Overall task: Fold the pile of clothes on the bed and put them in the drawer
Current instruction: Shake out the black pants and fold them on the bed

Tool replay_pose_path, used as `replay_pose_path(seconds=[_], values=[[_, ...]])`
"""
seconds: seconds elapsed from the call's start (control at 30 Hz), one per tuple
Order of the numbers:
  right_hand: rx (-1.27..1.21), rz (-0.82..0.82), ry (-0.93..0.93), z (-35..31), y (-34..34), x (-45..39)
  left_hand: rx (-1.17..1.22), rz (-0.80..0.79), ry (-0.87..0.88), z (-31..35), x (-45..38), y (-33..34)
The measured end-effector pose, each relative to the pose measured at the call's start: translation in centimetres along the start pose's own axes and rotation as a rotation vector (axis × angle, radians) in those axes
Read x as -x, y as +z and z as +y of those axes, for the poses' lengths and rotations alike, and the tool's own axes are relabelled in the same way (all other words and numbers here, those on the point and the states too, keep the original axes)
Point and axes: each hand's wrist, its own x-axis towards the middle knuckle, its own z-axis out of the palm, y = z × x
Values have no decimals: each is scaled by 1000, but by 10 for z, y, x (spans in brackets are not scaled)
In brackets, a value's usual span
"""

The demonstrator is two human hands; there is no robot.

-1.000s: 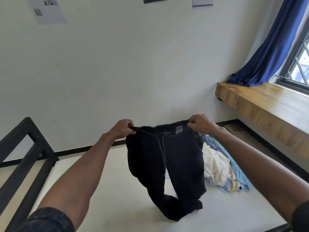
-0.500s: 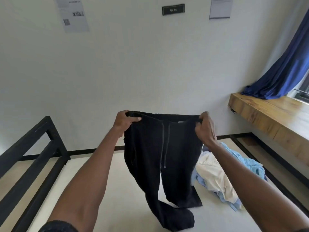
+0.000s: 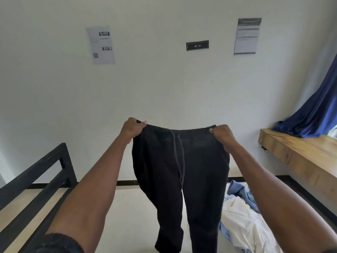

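Left hand [image 3: 134,129] and right hand [image 3: 221,134]: each grip is clenched on one end of the waistband of the black trousers [image 3: 182,172], fingers curled over the hem. The grips sit level and apart, which keeps the waistband taut and lets both legs hang straight below; this probably serves to align the garment before its first fold. The drawstring [image 3: 179,161] hangs midway between the grips. Below the grips lies the bed [image 3: 127,207], where the folding would take place. Below and to the right of the right grip, the pile of clothes [image 3: 240,221], white and light blue, rests on the bed, not yet folded. No drawer is in view
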Motion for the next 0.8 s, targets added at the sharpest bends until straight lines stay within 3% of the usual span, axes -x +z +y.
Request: replay_pose_path(seconds=[0.1,0.17,0.3,0.4,0.47,0.6,0.8], values=[[-184,-4,59,-4,-4,-12,168,66,-103,-1,-1,5],[-176,0,102,3,1,-12,182,49,-180,-9,2,13],[-214,-5,262,45,23,8,239,-150,-433,-30,25,31],[-247,11,356,78,36,30,310,-306,-528,-46,50,49],[-228,15,382,94,47,48,315,-294,-538,-61,66,70],[-85,-24,275,108,74,92,383,-116,-523,-90,103,124],[-103,-68,135,114,101,136,452,-116,-428,-87,151,171]])
